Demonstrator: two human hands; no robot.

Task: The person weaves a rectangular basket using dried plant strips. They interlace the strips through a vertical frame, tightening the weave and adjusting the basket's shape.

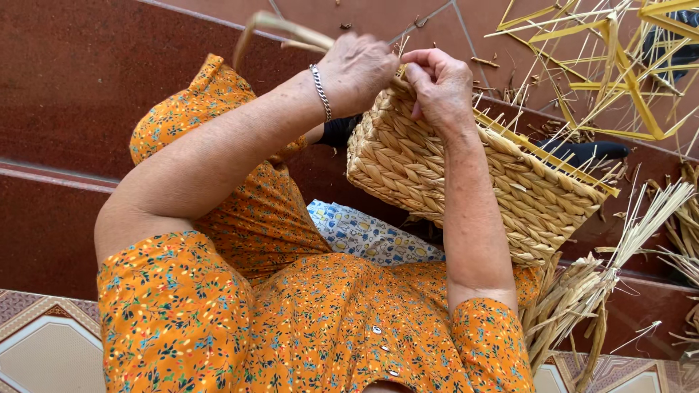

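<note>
Up at the rim of a woven basket (466,175), both hands are closed on the work: the left hand (357,69), a silver bracelet (320,91) at its wrist, pinches a flat pale strand (280,28) that loops up and away from the grip, while the right hand (440,84) is curled tight over the basket's edge just beside it, knuckles nearly touching the left. The basket lies tilted on the person's lap, below and to the right of the hands, its braided straw-coloured wall facing up and thin yellow stakes (553,161) bristling from its open edge. It looks light and fairly stiff, with some give in the plaited wall; the finished rim seems the firmest place to hold, since the loose stakes would likely bend or snap. Beneath the basket a patch of blue printed cloth (371,236) shows against the orange flowered dress (291,320). Farther out, a bundle of dry reeds (582,291) leans by the right forearm, and bright yellow strips (619,73) lie scattered on the red tiled steps (73,73).
</note>
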